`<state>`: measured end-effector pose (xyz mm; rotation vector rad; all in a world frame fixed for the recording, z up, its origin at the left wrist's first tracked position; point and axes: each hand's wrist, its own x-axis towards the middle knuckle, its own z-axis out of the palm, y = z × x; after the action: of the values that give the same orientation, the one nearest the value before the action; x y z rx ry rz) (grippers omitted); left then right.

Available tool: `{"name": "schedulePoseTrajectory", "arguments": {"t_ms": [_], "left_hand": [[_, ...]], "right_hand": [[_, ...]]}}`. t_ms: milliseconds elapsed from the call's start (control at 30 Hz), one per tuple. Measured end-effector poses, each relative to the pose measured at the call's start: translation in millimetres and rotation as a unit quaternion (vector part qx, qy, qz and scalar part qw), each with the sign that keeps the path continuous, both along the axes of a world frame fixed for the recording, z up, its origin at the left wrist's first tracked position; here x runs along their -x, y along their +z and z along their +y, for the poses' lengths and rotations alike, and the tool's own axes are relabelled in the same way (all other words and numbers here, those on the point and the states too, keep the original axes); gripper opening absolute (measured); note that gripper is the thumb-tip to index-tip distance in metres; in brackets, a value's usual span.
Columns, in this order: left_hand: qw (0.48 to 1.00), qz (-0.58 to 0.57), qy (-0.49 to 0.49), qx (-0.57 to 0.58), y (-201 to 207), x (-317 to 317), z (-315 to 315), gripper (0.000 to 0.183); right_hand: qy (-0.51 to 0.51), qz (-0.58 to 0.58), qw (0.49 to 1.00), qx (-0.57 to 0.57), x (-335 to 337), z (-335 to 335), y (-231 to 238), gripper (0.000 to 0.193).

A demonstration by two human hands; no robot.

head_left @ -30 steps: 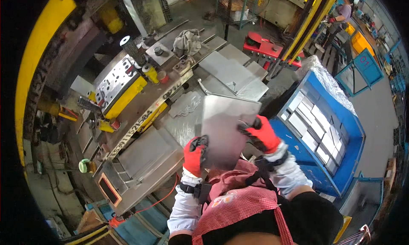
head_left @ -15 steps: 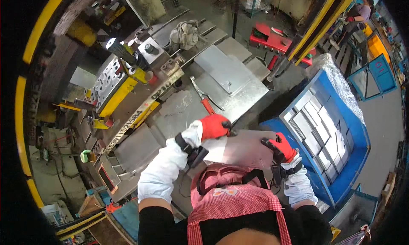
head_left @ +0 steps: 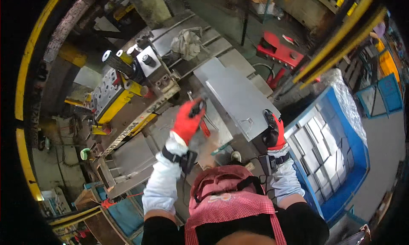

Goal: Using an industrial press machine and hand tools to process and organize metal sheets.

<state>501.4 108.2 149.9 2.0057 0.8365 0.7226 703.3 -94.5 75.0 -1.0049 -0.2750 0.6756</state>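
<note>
From my end: my R hand [head_left: 274,132] touches the right end of the grey metal sheet [head_left: 238,100], fingertips at its edge; can't tell if it's properly pinched or just pressing. Sheet lies flat at the counter's right side, over a 2nd sheet [head_left: 208,71] that shows past its far L corner, & its near R end appears to stick out past the edge of the counter [head_left: 223,134].

L hand [head_left: 188,119] is blurred, fingers curled, right over the red-handled pliers [head_left: 205,128] twd the counter's near edge. Can't tell if it's gripping them or only above.

Risks, my guess: w/ that overhang, a downward push on the near R end could tip the sheet off the edge, prob. onto the floor or twd the blue bin [head_left: 362,159] just beside, which holds flat metal pieces [head_left: 317,144]. Sheet on sheet prob. slides easily, so a sideways nudge could skew both. Thin edges could nick a glove if R hand slips along them. If L hand closes off-centre, the pliers could swivel & scratch the sheet's face.
</note>
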Motion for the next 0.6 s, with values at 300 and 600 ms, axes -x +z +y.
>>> {"name": "schedulePoseTrajectory", "arguments": {"t_ms": [300, 600], "left_hand": [[0.979, 0.051, 0.034, 0.193, -27, 11, -34, 0.032], [0.93, 0.078, 0.145, 0.33, -51, -38, -25, 0.045]], "right_hand": [[0.027, 0.014, 0.999, 0.036, -8, 96, -27, 0.027], [0.341, 0.182, 0.898, 0.21, -42, 82, -42, 0.03]]}}
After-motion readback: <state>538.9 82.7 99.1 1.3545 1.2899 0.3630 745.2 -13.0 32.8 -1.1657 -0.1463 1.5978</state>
